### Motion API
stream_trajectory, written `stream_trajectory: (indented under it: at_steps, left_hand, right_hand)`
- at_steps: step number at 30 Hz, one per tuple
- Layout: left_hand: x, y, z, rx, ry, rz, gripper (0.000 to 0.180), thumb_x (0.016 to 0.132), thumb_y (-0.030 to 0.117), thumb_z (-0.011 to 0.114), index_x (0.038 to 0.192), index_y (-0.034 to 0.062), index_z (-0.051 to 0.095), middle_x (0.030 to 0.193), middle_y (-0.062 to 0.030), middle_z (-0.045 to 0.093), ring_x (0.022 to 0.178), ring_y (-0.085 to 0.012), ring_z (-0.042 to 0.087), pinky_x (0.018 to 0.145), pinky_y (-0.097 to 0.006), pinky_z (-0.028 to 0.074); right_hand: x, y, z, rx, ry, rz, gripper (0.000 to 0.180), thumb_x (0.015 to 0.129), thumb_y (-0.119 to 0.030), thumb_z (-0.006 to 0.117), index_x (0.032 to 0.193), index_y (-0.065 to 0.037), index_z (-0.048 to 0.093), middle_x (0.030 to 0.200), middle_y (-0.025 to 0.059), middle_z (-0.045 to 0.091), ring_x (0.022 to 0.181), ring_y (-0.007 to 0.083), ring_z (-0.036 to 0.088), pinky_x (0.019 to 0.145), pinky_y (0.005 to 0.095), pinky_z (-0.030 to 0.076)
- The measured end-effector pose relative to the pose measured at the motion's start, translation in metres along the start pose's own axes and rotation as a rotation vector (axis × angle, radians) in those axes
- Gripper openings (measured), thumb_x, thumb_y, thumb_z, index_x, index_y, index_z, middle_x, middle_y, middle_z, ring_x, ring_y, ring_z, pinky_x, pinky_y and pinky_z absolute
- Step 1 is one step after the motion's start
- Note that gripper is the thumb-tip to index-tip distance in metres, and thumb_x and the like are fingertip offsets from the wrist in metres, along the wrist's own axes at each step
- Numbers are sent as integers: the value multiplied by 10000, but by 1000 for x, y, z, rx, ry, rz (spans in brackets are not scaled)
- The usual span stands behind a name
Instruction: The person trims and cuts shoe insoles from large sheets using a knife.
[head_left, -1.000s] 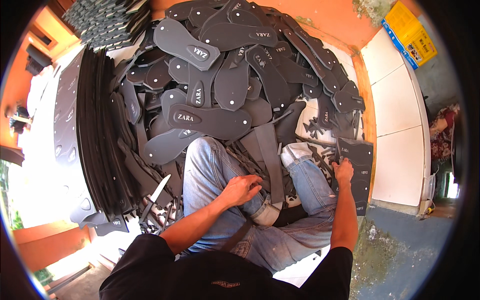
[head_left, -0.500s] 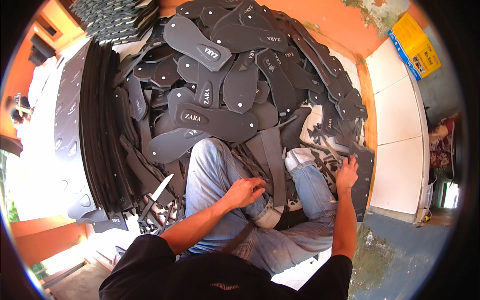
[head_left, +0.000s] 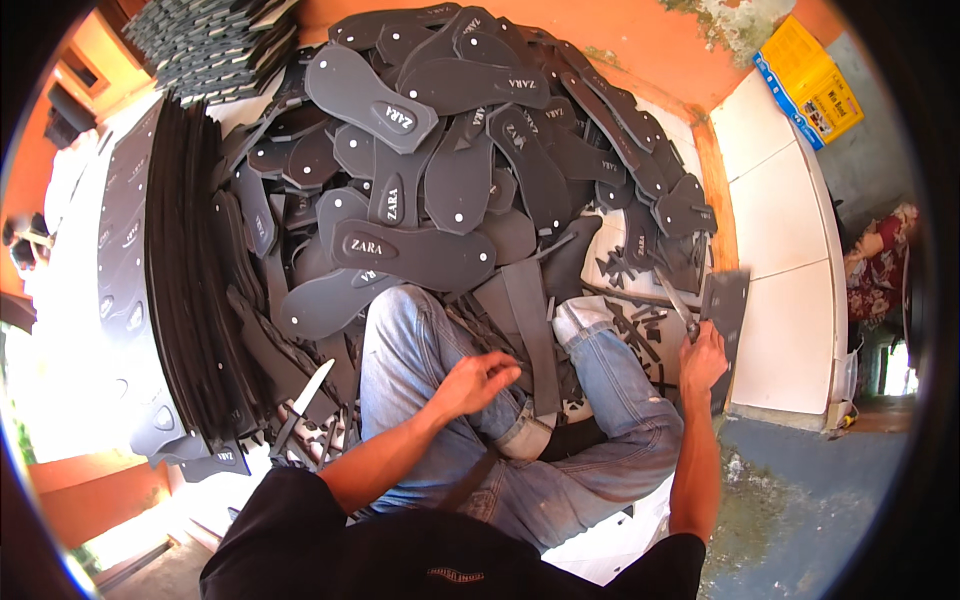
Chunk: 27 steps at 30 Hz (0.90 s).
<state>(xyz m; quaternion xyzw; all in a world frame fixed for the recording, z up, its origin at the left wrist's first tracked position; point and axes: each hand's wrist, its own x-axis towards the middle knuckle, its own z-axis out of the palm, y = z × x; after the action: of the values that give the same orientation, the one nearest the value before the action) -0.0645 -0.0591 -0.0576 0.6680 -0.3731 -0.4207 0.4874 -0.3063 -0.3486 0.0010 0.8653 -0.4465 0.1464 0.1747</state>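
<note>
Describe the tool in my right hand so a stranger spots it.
Find the big heap of dark sole-shaped pieces. Below its right edge, your right hand grips the tool: a slim grey blade, paler than the dark scraps nearby.

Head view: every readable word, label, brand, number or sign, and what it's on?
Print located, not transcribed:
Sole-shaped grey pieces: pale lettering, readable on several.
Yellow-and-blue package: larger lettering partly readable, rest too small.
Black shirt: small chest print, blurred.
Dark sheet by the right hand: marks too blurred.
</note>
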Motion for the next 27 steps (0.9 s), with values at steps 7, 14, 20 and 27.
stream_trajectory:
  at_steps: [7, 14, 20, 27]
  left_hand:
    - [26, -6, -10, -983, -48, -331, 715, 896, 596, 360, 1265, -16, 385, 1074, -197, 577, 928, -239, 604, 808, -335, 504]
    - [15, -7, -2, -1040, -60, -333, 629, 890, 538, 447, 1262, 33, 406, 1134, -150, 558, 1017, -259, 574, 854, -419, 492]
    - [51, 9, 6, -861, -126, -503, 429, 847, 348, 625, 1160, 79, 508, 1065, -53, 598, 976, -175, 587, 767, -359, 527]
    - [33, 24, 26, -740, -28, -468, 423, 791, 262, 698, 1122, 47, 545, 1017, -45, 616, 892, -165, 605, 670, -296, 520]
  right_hand:
    - [-17, -92, -85, 465, 54, -402, 325, 542, 35, 645, 830, -64, 532, 990, 91, 634, 791, 252, 598, 659, 368, 509]
    - [-98, -131, -84, 1042, -599, 137, 269, 798, -277, 689, 847, -38, 575, 608, 113, 593, 568, 262, 609, 524, 336, 459]
    - [-161, -137, -91, 1367, -664, 603, 225, 891, -235, 599, 843, -24, 539, 575, -19, 498, 508, 54, 455, 455, 234, 390]
    - [-179, -133, -100, 1615, -571, 876, 255, 897, -267, 591, 896, -20, 529, 595, -8, 480, 483, 55, 451, 409, 212, 362]
